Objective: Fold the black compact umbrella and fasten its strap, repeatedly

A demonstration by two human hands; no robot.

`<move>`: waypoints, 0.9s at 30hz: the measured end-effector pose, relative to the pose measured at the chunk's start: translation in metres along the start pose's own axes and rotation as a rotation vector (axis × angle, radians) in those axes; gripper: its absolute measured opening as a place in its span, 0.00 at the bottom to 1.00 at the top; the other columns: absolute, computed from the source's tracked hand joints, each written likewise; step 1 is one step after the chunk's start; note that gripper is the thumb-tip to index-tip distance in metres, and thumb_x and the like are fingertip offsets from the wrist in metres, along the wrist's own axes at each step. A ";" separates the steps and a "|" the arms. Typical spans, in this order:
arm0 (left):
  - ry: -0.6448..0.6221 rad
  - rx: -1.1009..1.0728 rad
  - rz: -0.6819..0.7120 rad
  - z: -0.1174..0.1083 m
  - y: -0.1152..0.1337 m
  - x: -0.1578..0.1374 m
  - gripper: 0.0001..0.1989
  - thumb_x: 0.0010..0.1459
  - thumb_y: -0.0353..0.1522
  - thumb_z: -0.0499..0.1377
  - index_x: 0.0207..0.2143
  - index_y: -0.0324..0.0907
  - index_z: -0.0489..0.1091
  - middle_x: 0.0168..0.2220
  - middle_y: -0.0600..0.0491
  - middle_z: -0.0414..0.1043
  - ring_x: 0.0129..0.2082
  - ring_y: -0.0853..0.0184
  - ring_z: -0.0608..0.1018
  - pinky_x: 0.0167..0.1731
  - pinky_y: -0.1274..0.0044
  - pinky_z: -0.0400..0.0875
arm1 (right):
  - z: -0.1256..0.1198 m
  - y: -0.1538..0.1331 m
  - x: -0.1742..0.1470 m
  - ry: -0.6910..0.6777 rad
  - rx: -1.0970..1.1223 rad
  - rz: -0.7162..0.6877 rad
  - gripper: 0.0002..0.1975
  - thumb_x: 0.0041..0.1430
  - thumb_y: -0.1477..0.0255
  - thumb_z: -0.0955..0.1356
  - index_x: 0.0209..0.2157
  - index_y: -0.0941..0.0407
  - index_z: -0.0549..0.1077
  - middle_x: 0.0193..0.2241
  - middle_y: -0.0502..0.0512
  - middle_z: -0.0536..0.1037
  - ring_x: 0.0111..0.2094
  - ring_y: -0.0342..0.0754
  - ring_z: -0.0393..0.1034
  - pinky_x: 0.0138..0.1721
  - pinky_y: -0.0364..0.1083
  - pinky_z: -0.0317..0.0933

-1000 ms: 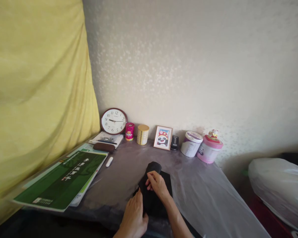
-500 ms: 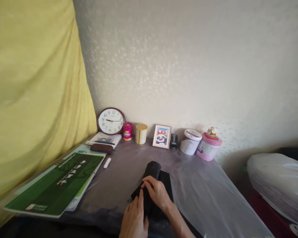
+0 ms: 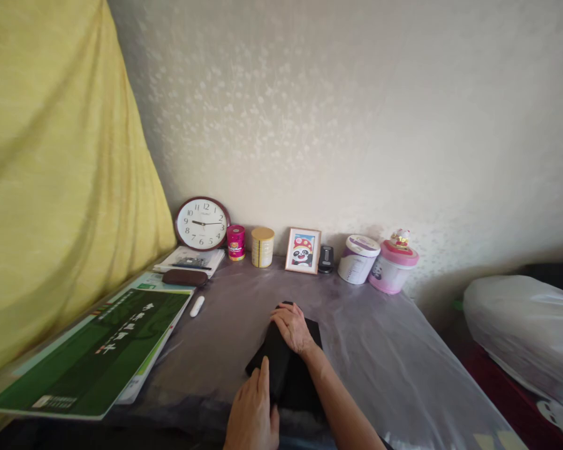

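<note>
Black cloth [image 3: 298, 384], likely light, limp, best lifted by edges; right hand [image 3: 291, 328] flattened atop, left hand's [image 3: 253, 409] grip unclear.

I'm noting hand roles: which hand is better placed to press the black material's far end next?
Probably the right hand: it lies over the far end of the black material. The left hand is nearer the wearer, at the material's left side.

Cloth [image 3: 301, 381] lies on the table [image 3: 366, 350], right of the book [image 3: 98, 362]; behind, left to right, stand clock [image 3: 202, 223], tin [image 3: 236, 244], canister [image 3: 263, 249], picture frame [image 3: 303, 251], tub [image 3: 358, 261], bucket [image 3: 393, 272] and, atop it, figurine [image 3: 400, 239].
</note>
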State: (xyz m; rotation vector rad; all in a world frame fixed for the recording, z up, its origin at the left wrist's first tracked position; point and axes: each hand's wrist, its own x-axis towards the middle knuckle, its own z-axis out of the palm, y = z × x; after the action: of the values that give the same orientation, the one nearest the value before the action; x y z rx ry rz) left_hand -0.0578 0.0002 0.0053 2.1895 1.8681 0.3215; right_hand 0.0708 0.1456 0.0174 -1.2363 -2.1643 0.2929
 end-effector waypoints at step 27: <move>0.065 -0.022 -0.009 -0.014 0.008 -0.007 0.33 0.53 0.25 0.47 0.61 0.28 0.42 0.56 0.39 0.59 0.53 0.60 0.66 0.52 0.73 0.61 | -0.048 0.015 -0.067 0.101 0.338 0.729 0.18 0.51 0.66 0.65 0.44 0.59 0.69 0.24 0.50 0.75 0.23 0.45 0.70 0.20 0.41 0.60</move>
State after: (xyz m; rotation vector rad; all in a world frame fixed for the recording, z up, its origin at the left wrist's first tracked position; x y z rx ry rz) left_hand -0.0564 -0.0073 0.0210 2.1809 1.8974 0.4144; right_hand 0.1351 0.0922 0.0209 -1.7385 -1.4252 0.8339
